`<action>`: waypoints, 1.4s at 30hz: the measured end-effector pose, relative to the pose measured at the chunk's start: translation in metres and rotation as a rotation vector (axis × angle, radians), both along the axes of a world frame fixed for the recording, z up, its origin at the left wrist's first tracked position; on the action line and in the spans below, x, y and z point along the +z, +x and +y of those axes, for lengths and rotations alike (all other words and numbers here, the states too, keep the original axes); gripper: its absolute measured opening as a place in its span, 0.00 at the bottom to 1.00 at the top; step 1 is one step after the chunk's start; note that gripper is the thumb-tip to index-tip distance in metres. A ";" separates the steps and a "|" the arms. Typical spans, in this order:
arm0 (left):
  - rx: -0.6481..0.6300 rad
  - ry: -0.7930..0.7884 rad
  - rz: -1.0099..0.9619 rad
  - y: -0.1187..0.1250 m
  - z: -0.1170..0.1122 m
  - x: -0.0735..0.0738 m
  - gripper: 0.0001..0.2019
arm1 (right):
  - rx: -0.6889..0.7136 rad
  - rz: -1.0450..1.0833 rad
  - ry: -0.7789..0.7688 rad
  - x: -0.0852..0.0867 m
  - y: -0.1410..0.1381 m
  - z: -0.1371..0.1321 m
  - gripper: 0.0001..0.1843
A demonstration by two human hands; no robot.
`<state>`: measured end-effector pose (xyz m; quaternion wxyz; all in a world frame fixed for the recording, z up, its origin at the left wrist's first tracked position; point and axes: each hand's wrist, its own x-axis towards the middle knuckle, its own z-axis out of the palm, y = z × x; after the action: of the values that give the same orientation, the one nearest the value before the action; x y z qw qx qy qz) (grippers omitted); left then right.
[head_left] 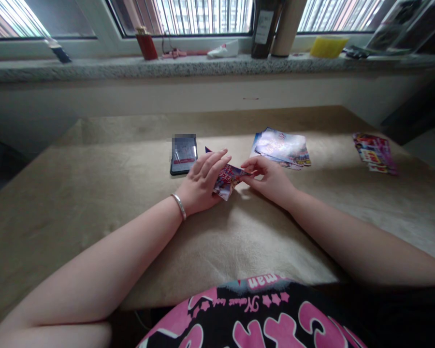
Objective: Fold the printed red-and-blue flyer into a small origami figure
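One likely flimsy, multicoloured paper sheet (pixel 227 181) beside the black phone (pixel 183 158), best edge-held: right hand (pixel 270 178) pinching it, left hand (pixel 200 186) flat

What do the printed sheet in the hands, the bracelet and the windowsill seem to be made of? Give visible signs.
Printed sheet: probably paper or thin card, finish unclear; thin edges, colourful print.
Bracelet: likely metal, shiny; silvery colour, bright highlights.
Windowsill: apparently stone or imitation, finish uncertain; grey speckles along its front edge.
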<state>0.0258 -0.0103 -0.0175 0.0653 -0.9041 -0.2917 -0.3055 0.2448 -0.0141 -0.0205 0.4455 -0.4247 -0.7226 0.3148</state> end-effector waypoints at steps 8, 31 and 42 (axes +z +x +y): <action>0.050 0.008 0.034 -0.002 0.001 -0.001 0.39 | -0.144 -0.043 0.108 0.006 -0.002 -0.008 0.09; 0.043 0.023 0.048 0.001 0.003 0.006 0.33 | 0.047 -0.041 0.280 0.011 0.000 -0.012 0.06; -0.021 -0.131 -0.280 0.006 -0.001 0.009 0.18 | 0.084 -0.038 0.187 0.009 -0.004 -0.012 0.15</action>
<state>0.0314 -0.0112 -0.0086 -0.0385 -0.8579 -0.3080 -0.4096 0.2405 -0.0262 -0.0116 0.4557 -0.3564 -0.7743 0.2563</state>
